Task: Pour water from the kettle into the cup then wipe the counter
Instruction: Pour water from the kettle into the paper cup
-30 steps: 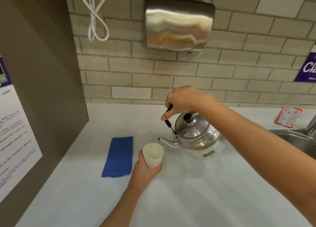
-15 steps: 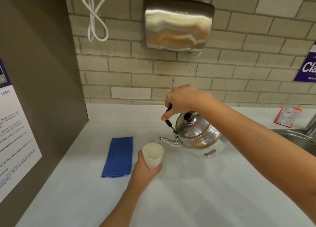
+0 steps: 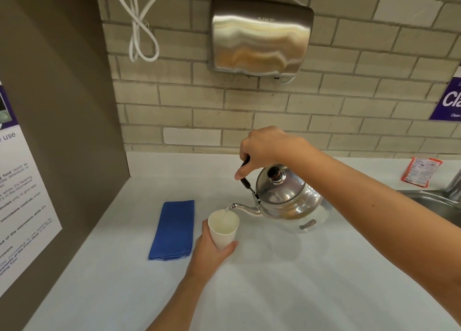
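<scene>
The kettle point(image 3: 287, 198) is shiny steel, round-bodied, with a domed lid, a dark knob and a thin curved spout. It is tilted toward the left, off the tabletop point(image 3: 299, 280), and a thin stream of water point(image 3: 225, 214) runs from the spout tip into the cup point(image 3: 223, 228). The cup is plain white paper, upright, with water visible inside.

The right hand point(image 3: 267, 148) is closed around the kettle's black handle from above, thumb pointing down along it. The left hand point(image 3: 209, 251) wraps the cup's lower half from the near side, fingers curled round it; the cup's rim sits just under the spout. Whether the cup's base touches the tabletop cannot be told.

A folded blue cloth point(image 3: 173, 229) lies flat just left of the cup, apart from the left hand. A brown panel point(image 3: 62, 131) walls the left side and a brick wall point(image 3: 349, 121) the back. A sink point(image 3: 434, 203) edges in at right, with a red packet point(image 3: 420, 172) beyond it. The near tabletop is bare.
</scene>
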`<action>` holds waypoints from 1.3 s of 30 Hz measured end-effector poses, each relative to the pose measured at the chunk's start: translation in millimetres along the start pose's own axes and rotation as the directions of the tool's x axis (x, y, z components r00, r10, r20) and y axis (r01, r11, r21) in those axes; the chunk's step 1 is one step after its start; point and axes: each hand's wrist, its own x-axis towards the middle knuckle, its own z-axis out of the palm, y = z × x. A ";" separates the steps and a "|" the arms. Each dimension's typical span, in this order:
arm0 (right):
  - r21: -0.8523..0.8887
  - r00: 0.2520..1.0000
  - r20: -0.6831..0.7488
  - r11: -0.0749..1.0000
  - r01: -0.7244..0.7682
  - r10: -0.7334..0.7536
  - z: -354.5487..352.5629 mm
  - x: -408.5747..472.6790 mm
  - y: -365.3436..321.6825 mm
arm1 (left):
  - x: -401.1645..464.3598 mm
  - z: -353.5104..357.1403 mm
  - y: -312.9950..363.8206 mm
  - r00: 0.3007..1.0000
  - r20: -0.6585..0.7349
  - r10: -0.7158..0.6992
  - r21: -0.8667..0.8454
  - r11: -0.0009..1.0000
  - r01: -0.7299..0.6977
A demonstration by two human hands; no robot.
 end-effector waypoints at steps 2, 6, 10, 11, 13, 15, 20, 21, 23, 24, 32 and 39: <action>0.001 1.000 -0.001 1.000 0.002 -0.002 0.5 0.5 -0.1 | -0.1 0.0 0.5 1.000 0.002 -0.001 0.007 1.000 0.000; 0.016 1.000 -0.007 1.000 0.000 0.000 0.9 0.1 0.4 | -0.2 0.1 1.4 1.000 0.004 0.001 0.020 1.000 -0.001; 0.018 1.000 -0.008 1.000 -0.002 0.003 0.1 -0.5 0.8 | 0.5 0.2 0.6 1.000 -0.002 -0.005 0.024 1.000 0.005; 0.021 1.000 -0.008 1.000 -0.005 0.005 -0.3 -0.7 1.0 | 0.7 0.5 0.2 1.000 -0.002 -0.005 0.024 1.000 0.006; 0.023 1.000 -0.006 1.000 -0.011 0.011 -0.8 -1.1 1.7 | 1.1 1.0 -0.3 1.000 -0.003 -0.005 0.021 1.000 0.005; 0.017 1.000 0.000 1.000 -0.013 0.013 -0.8 -1.1 2.1 | 1.4 1.3 -0.7 1.000 -0.007 -0.005 0.005 1.000 0.005; 0.009 1.000 0.013 1.000 -0.014 0.014 -0.6 -2.8 3.6 | 1.5 1.6 -1.4 1.000 -0.015 -0.003 -0.005 1.000 0.003; 0.007 1.000 0.015 1.000 -0.014 0.014 -0.5 -3.2 3.5 | 1.5 1.5 -1.4 1.000 -0.014 0.000 -0.005 1.000 0.000; 0.007 1.000 0.018 1.000 -0.015 0.014 -0.4 -3.9 3.4 | 1.3 1.8 -1.3 1.000 -0.015 0.004 -0.002 1.000 -0.004; 0.010 1.000 0.019 1.000 -0.014 0.014 -0.4 -4.3 3.2 | 1.3 1.8 -1.4 1.000 -0.018 0.007 -0.005 1.000 -0.007; 0.021 1.000 0.021 1.000 -0.010 0.010 -0.5 -4.7 3.8 | 1.5 1.2 -0.7 1.000 -0.018 0.013 -0.003 1.000 -0.013; 0.013 0.999 0.045 1.000 0.000 -0.001 1.9 -1.7 4.0 | 1.7 1.6 -1.0 1.000 -0.022 0.005 0.003 1.000 -0.005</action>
